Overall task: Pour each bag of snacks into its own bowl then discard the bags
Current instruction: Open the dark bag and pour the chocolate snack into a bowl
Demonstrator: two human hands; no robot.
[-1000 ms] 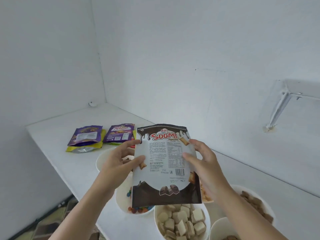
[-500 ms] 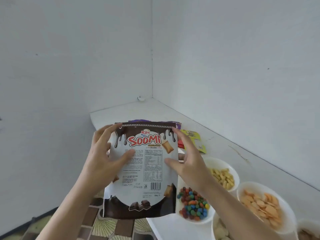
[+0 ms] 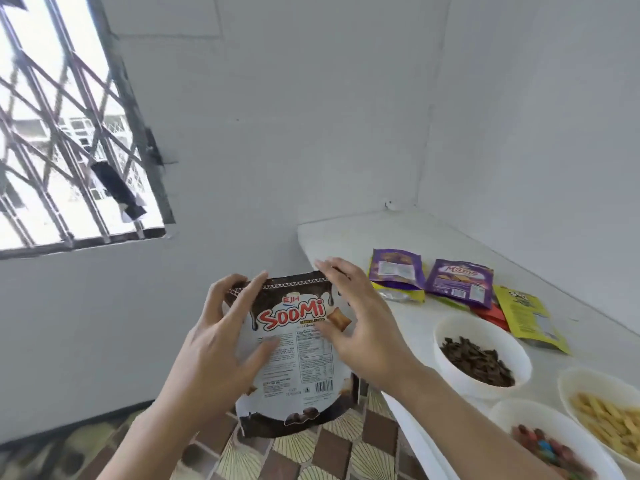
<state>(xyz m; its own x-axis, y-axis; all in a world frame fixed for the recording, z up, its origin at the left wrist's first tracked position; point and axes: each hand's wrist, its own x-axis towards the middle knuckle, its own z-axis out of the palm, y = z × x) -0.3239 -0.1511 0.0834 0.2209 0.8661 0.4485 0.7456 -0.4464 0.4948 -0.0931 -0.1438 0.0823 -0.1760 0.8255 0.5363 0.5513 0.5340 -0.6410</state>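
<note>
The left hand (image 3: 214, 344) grasps the Soomi bag (image 3: 298, 362) at its upper left, thumb on the printed face and fingers curled over the top edge. The right hand (image 3: 360, 327) pinches the upper right side, fingers spread. The bag hangs upright off the left end of the white counter (image 3: 415, 327), above the tiled floor (image 3: 311, 452). On the counter to the right lie two purple bags (image 3: 396, 270), a red bag (image 3: 491, 315) and a yellow bag (image 3: 530, 317). Nearer stand a bowl of dark brown pieces (image 3: 485, 320), a bowl of yellow sticks (image 3: 588, 375) and a bowl of coloured candies (image 3: 519, 410). A barred window (image 3: 69, 133) is far left.
</note>
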